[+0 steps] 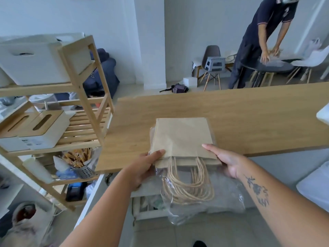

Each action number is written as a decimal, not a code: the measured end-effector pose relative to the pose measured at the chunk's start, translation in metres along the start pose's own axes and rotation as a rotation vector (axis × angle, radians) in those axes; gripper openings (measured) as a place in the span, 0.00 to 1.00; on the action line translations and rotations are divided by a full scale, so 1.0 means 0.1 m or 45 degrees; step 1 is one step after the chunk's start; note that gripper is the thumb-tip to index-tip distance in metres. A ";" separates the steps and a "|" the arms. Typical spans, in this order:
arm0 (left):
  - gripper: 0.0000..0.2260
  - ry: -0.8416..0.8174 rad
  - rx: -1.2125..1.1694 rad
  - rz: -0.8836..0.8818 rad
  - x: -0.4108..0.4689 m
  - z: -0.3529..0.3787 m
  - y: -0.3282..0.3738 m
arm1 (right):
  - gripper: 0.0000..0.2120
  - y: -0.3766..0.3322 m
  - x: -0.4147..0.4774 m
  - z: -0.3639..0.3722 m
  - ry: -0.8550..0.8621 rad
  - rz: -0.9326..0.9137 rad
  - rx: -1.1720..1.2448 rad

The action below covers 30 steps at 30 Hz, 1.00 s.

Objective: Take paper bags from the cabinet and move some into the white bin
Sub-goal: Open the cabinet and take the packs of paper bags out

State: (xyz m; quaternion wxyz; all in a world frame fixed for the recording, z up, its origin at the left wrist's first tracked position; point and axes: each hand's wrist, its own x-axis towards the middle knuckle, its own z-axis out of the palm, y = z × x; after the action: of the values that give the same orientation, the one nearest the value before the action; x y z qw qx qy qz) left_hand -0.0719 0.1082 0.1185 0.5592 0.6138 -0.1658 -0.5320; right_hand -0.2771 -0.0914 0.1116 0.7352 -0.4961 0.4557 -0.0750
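Observation:
A flat stack of brown paper bags (183,139) in a clear plastic sleeve (204,202) hangs over the near edge of the wooden counter (249,122). Their twisted paper handles (187,182) dangle toward me inside the sleeve. My left hand (144,168) grips the stack's left lower corner, thumb on top. My right hand (226,161) holds the right lower corner the same way. A white bin (33,66) sits on the top shelf of the wooden rack at the left.
The wooden rack (85,111) at left also holds tissue boxes, a cutlery holder and bottles. A white object's edge (323,113) shows at the counter's right end. Another person (263,41) works at a round table with chairs across the room.

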 end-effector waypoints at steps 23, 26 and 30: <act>0.21 0.232 0.028 -0.169 3.00 0.02 0.98 | 0.44 -1.22 2.54 -0.49 0.180 0.063 0.195; 0.26 0.234 0.024 -0.152 3.38 -0.11 1.20 | 0.48 -1.42 2.85 -0.40 0.304 0.073 0.159; 0.25 0.261 0.090 -0.131 3.86 -0.22 1.47 | 0.55 -1.44 3.55 -0.50 0.367 0.091 0.272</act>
State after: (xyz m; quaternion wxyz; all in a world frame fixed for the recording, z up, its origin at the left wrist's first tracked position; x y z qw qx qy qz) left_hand 0.1503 -0.2356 0.0609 0.5231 0.6921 -0.0947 -0.4882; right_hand -0.0615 -0.3951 0.0103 0.7131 -0.3829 0.5630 -0.1671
